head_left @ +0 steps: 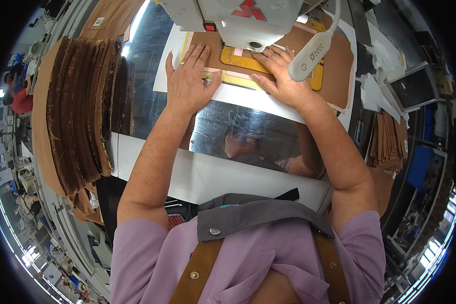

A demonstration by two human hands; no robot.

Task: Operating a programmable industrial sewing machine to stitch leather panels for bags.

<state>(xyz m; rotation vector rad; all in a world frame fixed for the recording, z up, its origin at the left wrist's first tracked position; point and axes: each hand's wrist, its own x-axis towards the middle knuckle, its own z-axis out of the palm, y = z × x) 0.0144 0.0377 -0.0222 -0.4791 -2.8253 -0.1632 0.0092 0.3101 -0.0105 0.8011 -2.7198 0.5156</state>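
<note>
Grip: left hand (190, 83) and right hand (286, 78) spread flat, grasping nothing | brown panel (335, 61): on white sheet (161, 76), beneath machine head (258, 28), yellow template (316, 78) on top | Advice: press evenly, fingertips clear of the head.

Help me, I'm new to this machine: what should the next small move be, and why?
Probably ease the right hand slightly away from the white machine head: in this view it lies close to the head's lower edge, over the yellow frame, while the left hand lies farther off, over the brown sheet.
</note>
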